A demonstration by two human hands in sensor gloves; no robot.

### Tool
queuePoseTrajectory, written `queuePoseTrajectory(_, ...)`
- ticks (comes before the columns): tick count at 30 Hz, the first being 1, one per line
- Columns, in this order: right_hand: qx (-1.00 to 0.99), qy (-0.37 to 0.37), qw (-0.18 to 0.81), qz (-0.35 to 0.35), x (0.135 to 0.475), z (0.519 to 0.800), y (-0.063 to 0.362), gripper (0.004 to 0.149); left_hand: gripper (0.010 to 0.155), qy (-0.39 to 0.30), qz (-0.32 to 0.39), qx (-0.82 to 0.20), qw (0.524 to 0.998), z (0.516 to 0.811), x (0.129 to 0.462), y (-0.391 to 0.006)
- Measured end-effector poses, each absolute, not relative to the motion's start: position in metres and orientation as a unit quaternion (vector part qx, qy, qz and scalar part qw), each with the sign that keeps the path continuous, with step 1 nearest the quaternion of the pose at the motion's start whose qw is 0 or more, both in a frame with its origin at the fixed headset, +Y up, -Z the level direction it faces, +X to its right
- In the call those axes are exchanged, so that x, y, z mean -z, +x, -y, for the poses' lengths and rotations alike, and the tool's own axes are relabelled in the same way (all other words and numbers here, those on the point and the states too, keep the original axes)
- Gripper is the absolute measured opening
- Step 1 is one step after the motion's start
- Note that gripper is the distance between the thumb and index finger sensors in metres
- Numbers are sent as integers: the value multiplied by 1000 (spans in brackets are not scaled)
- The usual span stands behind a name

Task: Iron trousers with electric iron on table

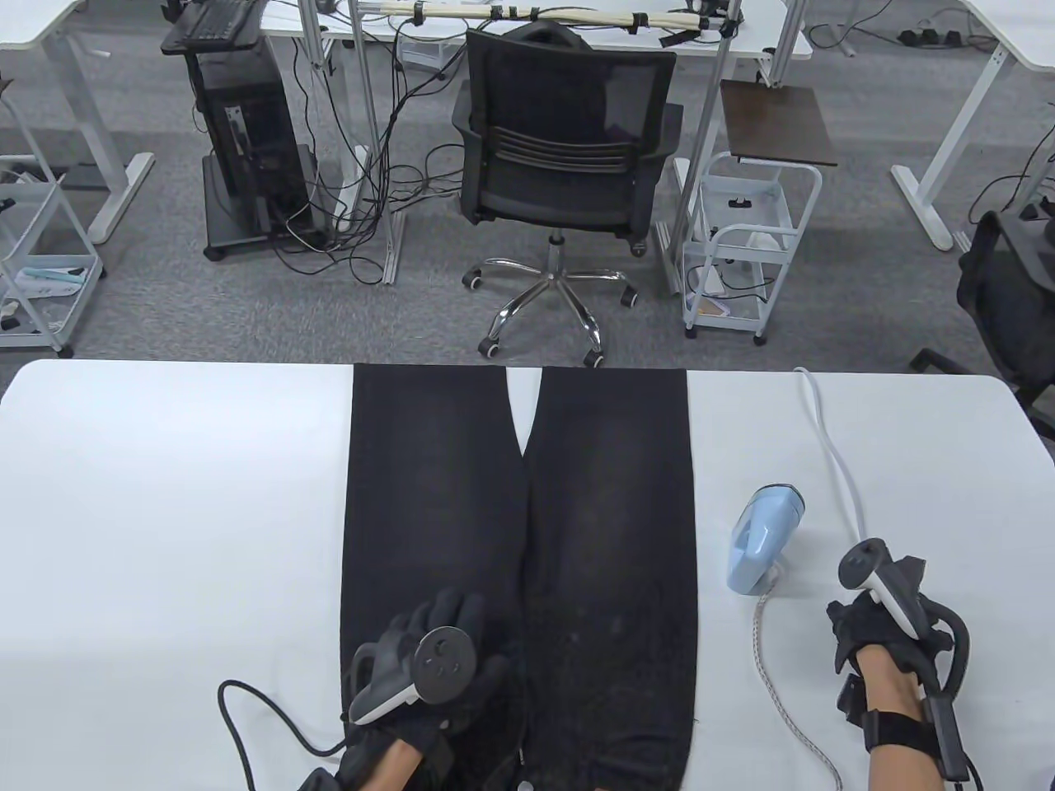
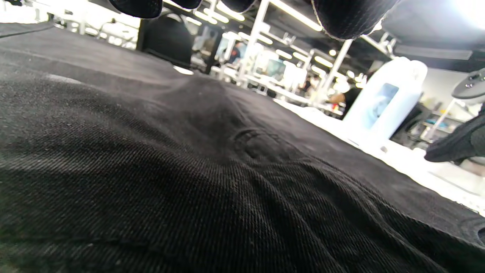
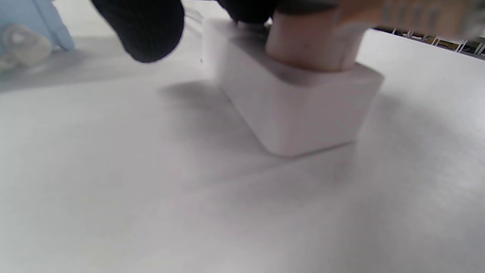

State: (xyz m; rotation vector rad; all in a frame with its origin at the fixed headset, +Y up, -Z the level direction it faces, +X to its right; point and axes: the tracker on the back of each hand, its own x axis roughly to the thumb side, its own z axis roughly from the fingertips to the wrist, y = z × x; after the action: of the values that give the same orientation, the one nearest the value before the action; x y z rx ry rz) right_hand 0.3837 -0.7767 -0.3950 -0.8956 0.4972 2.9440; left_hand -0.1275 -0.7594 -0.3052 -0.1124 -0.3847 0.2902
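Black trousers lie flat on the white table, legs pointing to the far edge. My left hand rests flat on the left leg near the front, fingers spread; in the left wrist view its fingertips hang over the cloth. A light blue iron stands just right of the trousers, also seen in the left wrist view. My right hand is right of the iron. In the blurred right wrist view it holds a pale plug on a white socket block.
A white cable runs from the far table edge to my right hand. The iron's braided cord trails toward the front edge. A black office chair and a white trolley stand beyond the table.
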Motion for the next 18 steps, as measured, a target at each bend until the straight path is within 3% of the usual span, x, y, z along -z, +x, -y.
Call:
queuePoseTrajectory(10, -940, -286, 71, -174, 397, 777, 392, 73, 84, -66, 198, -135, 968, 761, 305, -122)
queuePoseTrajectory(15, -926, -281, 70, -241, 399, 763, 395, 79, 84, -59, 197, -137, 969, 759, 303, -122)
queuePoseTrajectory(18, -942, -284, 72, -165, 393, 735, 386, 80, 84, -57, 193, -139, 970, 759, 303, -124)
